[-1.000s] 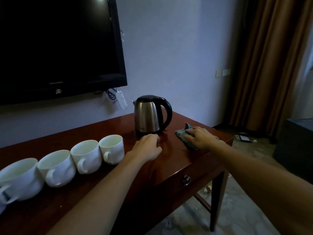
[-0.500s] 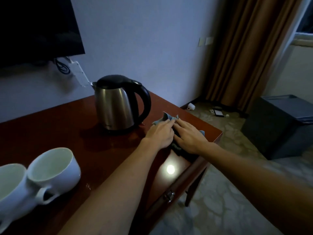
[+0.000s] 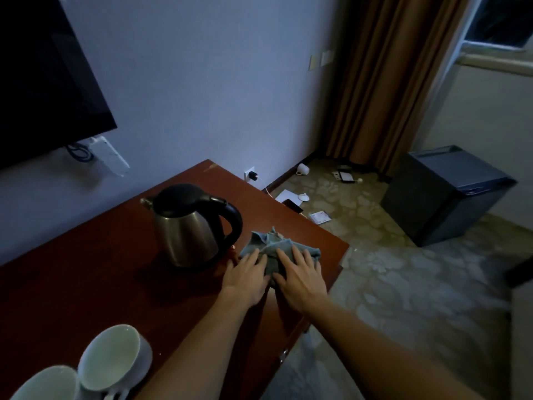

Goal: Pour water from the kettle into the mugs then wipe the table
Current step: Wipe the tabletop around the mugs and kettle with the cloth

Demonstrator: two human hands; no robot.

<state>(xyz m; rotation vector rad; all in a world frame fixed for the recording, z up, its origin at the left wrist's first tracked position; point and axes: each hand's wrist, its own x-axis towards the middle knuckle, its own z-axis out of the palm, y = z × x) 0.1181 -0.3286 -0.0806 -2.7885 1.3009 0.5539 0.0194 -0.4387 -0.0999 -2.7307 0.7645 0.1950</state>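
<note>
— Grey-blue cloth (image 3: 272,246) lies crumpled on the reddish wooden bench (image 3: 86,269), near its right-hand end, just right of the kettle.

— Hands?

— Both flat on the cloth, side by side. Left hand (image 3: 248,277) presses the cloth's left part, fingers straight & spread; right hand (image 3: 301,277) presses the right part, fingers also straight. Neither is curled round anything.

— Kettle?

— Steel kettle (image 3: 187,229) w/ black lid & black handle stands upright on the bench, handle turned toward the cloth, spout pointing left. It's just beside the left hand's fingertips; can't tell if they touch its base.

— Mugs?

— Two white mugs (image 3: 115,356) at bottom left, close together, partly cut off by the frame edge, well apart from the kettle. Can't tell whether there's water in them.

— Rest of the room?

— Dark TV screen (image 3: 43,90) on the wall at upper left, white power strip (image 3: 111,155) hanging below it. Brown curtain (image 3: 386,82) in the corner. Dark cabinet (image 3: 444,194) on the patterned floor at right, w/ small scattered items on the floor near the wall.
</note>
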